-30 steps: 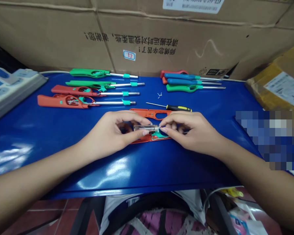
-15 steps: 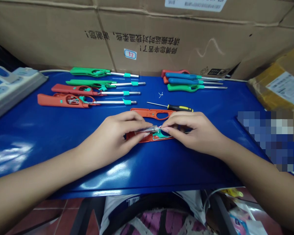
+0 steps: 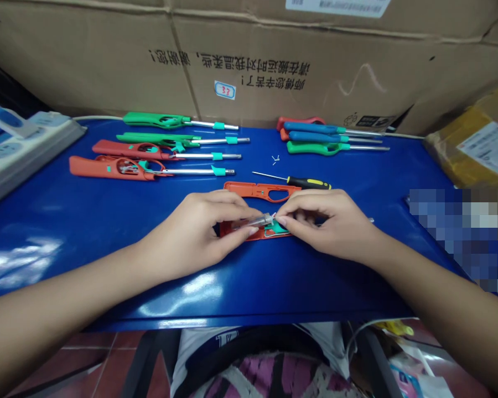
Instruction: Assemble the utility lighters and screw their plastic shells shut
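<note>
My left hand (image 3: pixel 216 226) pinches a clear lighter fuel tank (image 3: pixel 252 222) between thumb and fingers, slightly tilted above an opened orange lighter casing half (image 3: pixel 254 236). At the tank's right end, my right hand (image 3: pixel 330 218) is closed, thumb and forefinger together at a tiny white part (image 3: pixel 273 218). A teal-green piece (image 3: pixel 277 227) and a thin wire lie in the casing, partly behind the right fingers. Beyond the hands lies the other orange casing half (image 3: pixel 249 191), with a finger hole. A black and yellow screwdriver (image 3: pixel 309 182) rests just behind it.
Several green and red lighters (image 3: pixel 124 148) with metal tubes lie at back left. Blue, green and red lighters (image 3: pixel 315 147) are grouped at back right. Small white bits (image 3: pixel 275 160) lie between. A power strip (image 3: pixel 33 135) stands left; a large cardboard box (image 3: pixel 249 55) walls the back.
The view has shifted slightly. Both hands keep their places at the fuel tank, and a small metal tip now shows past my right hand.
</note>
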Demonstrator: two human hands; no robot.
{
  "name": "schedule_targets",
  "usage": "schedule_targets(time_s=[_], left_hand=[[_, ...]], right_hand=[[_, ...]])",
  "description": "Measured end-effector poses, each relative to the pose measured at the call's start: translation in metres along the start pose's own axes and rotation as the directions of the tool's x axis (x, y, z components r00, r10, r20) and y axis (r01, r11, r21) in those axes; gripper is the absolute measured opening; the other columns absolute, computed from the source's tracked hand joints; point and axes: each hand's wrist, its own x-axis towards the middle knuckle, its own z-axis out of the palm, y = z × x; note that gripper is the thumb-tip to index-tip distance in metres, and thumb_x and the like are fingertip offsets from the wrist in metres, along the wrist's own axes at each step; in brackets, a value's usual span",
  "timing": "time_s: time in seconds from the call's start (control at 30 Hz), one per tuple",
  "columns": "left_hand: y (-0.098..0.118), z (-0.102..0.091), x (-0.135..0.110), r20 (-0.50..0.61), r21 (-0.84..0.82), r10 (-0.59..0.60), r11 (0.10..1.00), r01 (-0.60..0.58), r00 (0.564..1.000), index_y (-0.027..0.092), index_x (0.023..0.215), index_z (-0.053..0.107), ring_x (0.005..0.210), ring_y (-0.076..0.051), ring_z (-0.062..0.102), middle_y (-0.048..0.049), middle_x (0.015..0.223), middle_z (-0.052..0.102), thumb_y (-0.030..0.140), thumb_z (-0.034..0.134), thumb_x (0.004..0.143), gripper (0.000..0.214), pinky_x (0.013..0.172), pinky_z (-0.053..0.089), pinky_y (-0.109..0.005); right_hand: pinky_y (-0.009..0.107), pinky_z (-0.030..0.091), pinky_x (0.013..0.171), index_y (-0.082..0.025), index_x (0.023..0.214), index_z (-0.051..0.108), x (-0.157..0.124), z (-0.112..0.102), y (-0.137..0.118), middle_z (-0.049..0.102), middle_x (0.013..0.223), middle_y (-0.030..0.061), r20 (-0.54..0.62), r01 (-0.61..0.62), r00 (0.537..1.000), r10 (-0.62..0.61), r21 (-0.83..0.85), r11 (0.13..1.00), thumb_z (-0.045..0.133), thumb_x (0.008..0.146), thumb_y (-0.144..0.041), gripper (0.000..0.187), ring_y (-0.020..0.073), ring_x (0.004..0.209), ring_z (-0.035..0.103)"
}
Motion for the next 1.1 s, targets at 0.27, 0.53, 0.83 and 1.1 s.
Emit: schedule_targets(time_s=[0.27, 0.53, 0.83, 1.1], left_hand=[[0.0, -0.015, 0.0, 0.187, 0.092, 0.006, 0.995, -0.023, 0.982, 0.022, 0.108, 0.078, 0.091, -0.016, 0.071, -0.0015, 0.101, 0.076, 0.015, 0.066, 0.089, 0.023, 0.084, 0.055, -0.027], [-0.002, -0.013, 0.001, 0.198, 0.107, -0.021, 0.994, 0.0, 0.98, 0.021, 0.108, 0.078, 0.085, -0.016, 0.071, -0.0021, 0.1, 0.076, 0.017, 0.068, 0.088, 0.022, 0.079, 0.056, -0.029], [-0.007, -0.011, 0.002, 0.137, 0.09, -0.016, 0.996, 0.004, 0.99, 0.019, 0.102, 0.079, 0.085, -0.015, 0.073, -0.0021, 0.095, 0.078, 0.02, 0.068, 0.093, 0.014, 0.08, 0.057, -0.027], [-0.01, -0.011, 0.002, 0.105, 0.171, -0.02, 0.985, 0.002, 0.994, 0.018, 0.101, 0.08, 0.086, -0.018, 0.072, -0.0048, 0.095, 0.077, 0.018, 0.067, 0.092, 0.015, 0.081, 0.057, -0.032]], right_hand=[[0.027, 0.045, 0.066, -0.016, 0.094, 0.071, 0.0, -0.007, -0.003, 0.067, 0.088, 0.0037, 0.033, 0.098, 0.995, -0.094, -0.133, 0.986, 0.066, 0.088, -0.014, 0.008, 0.0132, 0.076, 0.058], [0.036, 0.05, 0.081, -0.018, 0.105, 0.071, -0.002, -0.004, -0.002, 0.066, 0.098, 0.006, 0.115, 0.143, 0.986, -0.121, -0.214, 0.966, 0.062, 0.092, -0.019, 0.015, 0.0195, 0.09, 0.06], [0.05, 0.042, 0.107, -0.025, 0.118, 0.072, -0.003, -0.009, -0.004, 0.063, 0.138, 0.0099, 0.27, 0.297, 0.94, -0.209, -0.344, 0.891, 0.058, 0.098, -0.026, 0.025, 0.0272, 0.126, 0.056], [0.059, 0.03, 0.12, -0.023, 0.144, 0.055, -0.007, -0.015, -0.006, 0.024, 0.169, 0.014, 0.495, 0.366, 0.86, -0.12, -0.435, 0.823, 0.051, 0.102, -0.032, 0.043, 0.0308, 0.15, 0.035]])
